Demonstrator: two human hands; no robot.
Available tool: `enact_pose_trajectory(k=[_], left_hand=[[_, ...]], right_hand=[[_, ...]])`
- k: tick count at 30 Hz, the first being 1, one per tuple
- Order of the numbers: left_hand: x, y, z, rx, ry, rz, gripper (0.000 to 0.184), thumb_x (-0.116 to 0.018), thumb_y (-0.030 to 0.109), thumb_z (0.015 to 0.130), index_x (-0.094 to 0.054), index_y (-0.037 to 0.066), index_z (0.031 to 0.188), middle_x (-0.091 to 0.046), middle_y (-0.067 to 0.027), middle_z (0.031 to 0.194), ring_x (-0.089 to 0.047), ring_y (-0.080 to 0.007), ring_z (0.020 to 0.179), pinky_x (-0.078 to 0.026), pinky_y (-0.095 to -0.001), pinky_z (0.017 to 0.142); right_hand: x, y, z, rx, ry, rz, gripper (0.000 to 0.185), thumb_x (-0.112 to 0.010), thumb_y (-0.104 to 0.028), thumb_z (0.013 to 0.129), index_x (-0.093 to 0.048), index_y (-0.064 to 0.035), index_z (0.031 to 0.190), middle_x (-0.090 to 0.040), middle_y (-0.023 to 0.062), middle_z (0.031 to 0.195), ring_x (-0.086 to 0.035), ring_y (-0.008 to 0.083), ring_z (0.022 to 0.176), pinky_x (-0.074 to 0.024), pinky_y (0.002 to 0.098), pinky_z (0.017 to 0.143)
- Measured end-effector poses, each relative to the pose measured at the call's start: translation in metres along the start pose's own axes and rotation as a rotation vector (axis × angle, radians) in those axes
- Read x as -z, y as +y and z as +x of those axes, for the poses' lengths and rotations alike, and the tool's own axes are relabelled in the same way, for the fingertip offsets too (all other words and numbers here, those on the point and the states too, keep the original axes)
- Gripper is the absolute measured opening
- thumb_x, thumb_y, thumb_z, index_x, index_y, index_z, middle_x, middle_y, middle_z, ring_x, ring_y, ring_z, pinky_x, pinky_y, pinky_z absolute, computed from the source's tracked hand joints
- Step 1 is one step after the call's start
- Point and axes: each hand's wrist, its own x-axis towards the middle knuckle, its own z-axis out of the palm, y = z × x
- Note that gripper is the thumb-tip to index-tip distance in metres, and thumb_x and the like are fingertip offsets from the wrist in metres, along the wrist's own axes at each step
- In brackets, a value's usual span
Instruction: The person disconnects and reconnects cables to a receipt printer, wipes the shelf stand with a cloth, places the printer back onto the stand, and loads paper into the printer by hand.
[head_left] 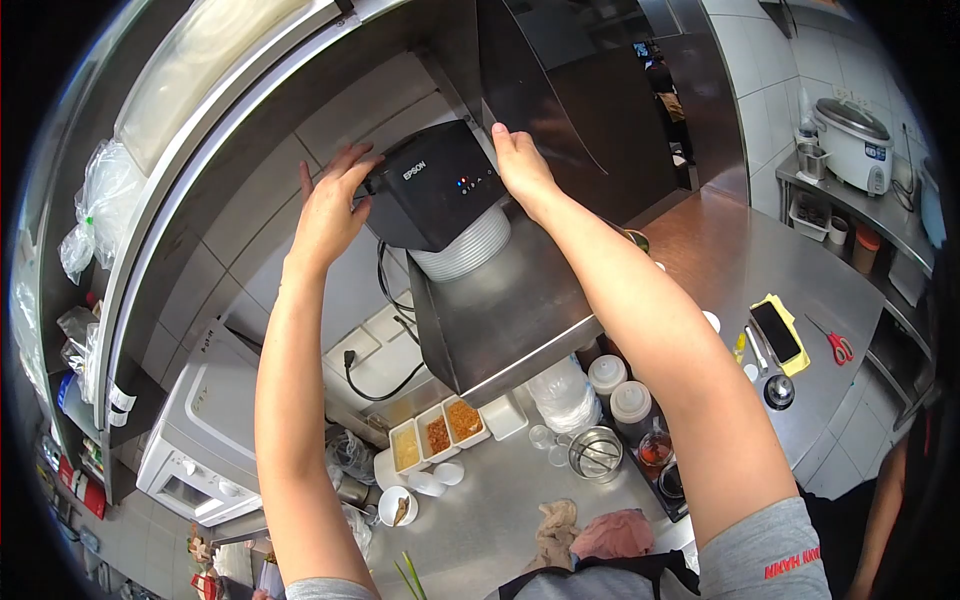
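A black Epson receipt printer (435, 190) with small lit indicators sits tilted on a stack of pale round plates (465, 248). The stack rests on a raised stainless steel shelf (515, 300). My left hand (335, 205) is at the printer's left side, fingers bent against its edge. My right hand (522, 168) grips the opposite side, thumb pointing up and the other fingers partly hidden. A black cable (383, 275) hangs beside the printer's left side.
Below the shelf are containers of toppings (437, 435), squeeze bottles (630, 402) and a metal cup (596, 455) on the counter. A white microwave-like appliance (205, 420) stands left. At right are a phone (778, 333), red scissors (840, 347) and a rice cooker (853, 145). Another person's arm (882, 515) shows lower right.
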Motion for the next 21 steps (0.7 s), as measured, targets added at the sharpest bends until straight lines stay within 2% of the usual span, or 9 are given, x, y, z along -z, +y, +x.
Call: enact_pose_trajectory(k=[4,7,10,13,16,21], left_hand=[[0.000,0.001,0.002,-0.006,0.015,-0.022,0.055,-0.060,-0.006,0.074,-0.054,0.016,0.124,-0.047,-0.0016,0.138,-0.037,-0.0250,0.134,-0.010,-0.0640,0.110],[0.003,0.006,0.004,-0.029,0.008,-0.057,0.053,-0.059,-0.008,0.073,-0.055,0.012,0.122,-0.050,-0.0041,0.134,-0.045,-0.0270,0.127,-0.023,-0.0540,0.111],[-0.003,-0.001,0.010,-0.122,0.032,-0.172,0.049,-0.058,-0.010,0.072,-0.057,0.007,0.118,-0.056,-0.0086,0.127,-0.053,-0.0309,0.116,-0.040,-0.0424,0.101],[-0.005,-0.006,0.011,-0.102,0.030,-0.213,0.050,-0.054,-0.012,0.071,-0.057,0.009,0.116,-0.060,-0.0095,0.117,-0.058,-0.0329,0.104,-0.047,-0.0402,0.090],[-0.009,-0.010,0.014,-0.140,0.039,-0.215,0.049,-0.052,-0.013,0.071,-0.057,0.007,0.115,-0.060,-0.0106,0.116,-0.057,-0.0345,0.104,-0.048,-0.0385,0.083],[-0.015,-0.012,0.014,-0.200,0.097,-0.220,0.048,-0.047,-0.014,0.071,-0.057,0.004,0.114,-0.058,-0.0107,0.122,-0.056,-0.0352,0.106,-0.048,-0.0400,0.086]], right_hand=[[-0.001,0.000,-0.002,0.024,0.018,-0.019,0.058,-0.037,-0.053,0.093,-0.050,-0.0020,0.118,-0.055,0.0247,0.119,-0.051,0.0377,0.116,-0.0388,0.0448,0.098],[-0.002,0.000,-0.003,0.045,-0.008,0.005,0.060,-0.037,-0.053,0.094,-0.051,-0.0008,0.118,-0.055,0.0246,0.120,-0.051,0.0372,0.116,-0.0384,0.0440,0.099],[-0.002,-0.001,-0.006,0.114,-0.140,-0.023,0.061,-0.037,-0.053,0.094,-0.054,0.0007,0.117,-0.057,0.0239,0.119,-0.052,0.0360,0.116,-0.0392,0.0425,0.098],[0.003,-0.008,-0.013,0.080,-0.164,-0.058,0.061,-0.038,-0.053,0.094,-0.056,0.0014,0.116,-0.059,0.0231,0.117,-0.053,0.0349,0.115,-0.0402,0.0413,0.097],[0.003,-0.010,-0.015,0.091,-0.150,-0.097,0.061,-0.039,-0.053,0.094,-0.055,0.0017,0.117,-0.059,0.0229,0.117,-0.054,0.0339,0.115,-0.0411,0.0413,0.096],[0.001,-0.006,-0.011,0.080,-0.184,-0.079,0.062,-0.040,-0.053,0.093,-0.052,0.0010,0.120,-0.055,0.0230,0.122,-0.051,0.0343,0.118,-0.0399,0.0418,0.098]])
